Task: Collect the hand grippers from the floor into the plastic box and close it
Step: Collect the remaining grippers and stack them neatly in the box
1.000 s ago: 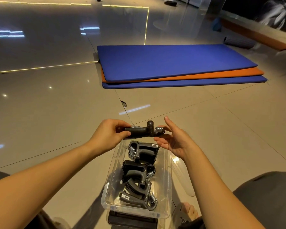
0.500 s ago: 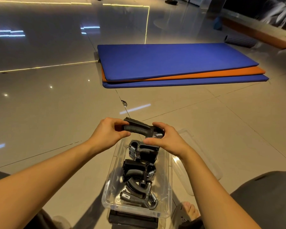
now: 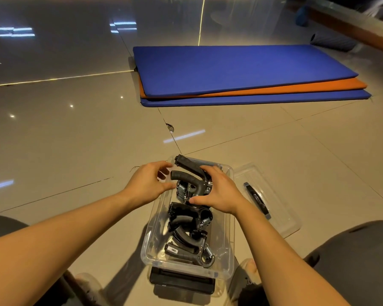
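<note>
Down at the bottom edge, a dark flat thing (image 3: 181, 281) is tucked against the near end of the plastic box (image 3: 149, 235). What it actually is can't be made out, tbh. The box is parked on the floor (image 3: 75, 140) at lower centre with its lid off. A tangle of hand grippers (image 3: 186, 219) is piled inside, too overlapped for a proper count.

Over the far end of the box, the top hand gripper (image 3: 187, 167) is held by the right hand (image 3: 219, 192). Its fingers (image 3: 208, 170) are curled over the spring end, which is mostly hidden as a result. The left hand (image 3: 146, 184) is spread loose just beside the handle tips with nothing gripped. Whether they're actually touched can't be told.

Handling-wise, a stiff and fairly hefty little thing should be expected. The steel spring and rubbery handles shouldn't be slippery or fragile. It's probably best taken at the spring end or round both handles. Snagging on the others is likely, since the handles are splayed.

The lid (image 3: 281, 217) is laid flat just right of the box, partly cut off by the right arm. Well beyond, stacked mats (image 3: 230, 67) are seen in the upper right.
</note>
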The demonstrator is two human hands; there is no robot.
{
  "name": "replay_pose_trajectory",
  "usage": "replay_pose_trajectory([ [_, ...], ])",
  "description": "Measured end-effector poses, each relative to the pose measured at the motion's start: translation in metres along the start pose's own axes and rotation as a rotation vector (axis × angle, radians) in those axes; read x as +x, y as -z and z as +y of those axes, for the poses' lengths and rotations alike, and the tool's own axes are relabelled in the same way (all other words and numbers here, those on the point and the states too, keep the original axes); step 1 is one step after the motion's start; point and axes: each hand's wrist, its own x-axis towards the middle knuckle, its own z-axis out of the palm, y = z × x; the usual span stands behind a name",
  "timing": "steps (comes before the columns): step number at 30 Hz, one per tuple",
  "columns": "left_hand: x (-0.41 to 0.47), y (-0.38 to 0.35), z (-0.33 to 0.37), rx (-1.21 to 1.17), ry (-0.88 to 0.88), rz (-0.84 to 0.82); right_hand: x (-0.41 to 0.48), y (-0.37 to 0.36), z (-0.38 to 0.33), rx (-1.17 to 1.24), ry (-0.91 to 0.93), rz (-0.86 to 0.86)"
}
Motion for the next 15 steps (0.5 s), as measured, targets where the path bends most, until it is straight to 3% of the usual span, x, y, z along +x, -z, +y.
replay_pose_trajectory([
  [7,-0.004,-0.002,-0.034,0.509,-0.068,-0.508,-0.002,-0.031,0.021,-0.202,-0.103,-0.173],
  [15,-0.002,-0.002,-0.056,0.597,-0.165,-0.560,-0.007,-0.075,0.032,-0.359,-0.139,-0.374],
])
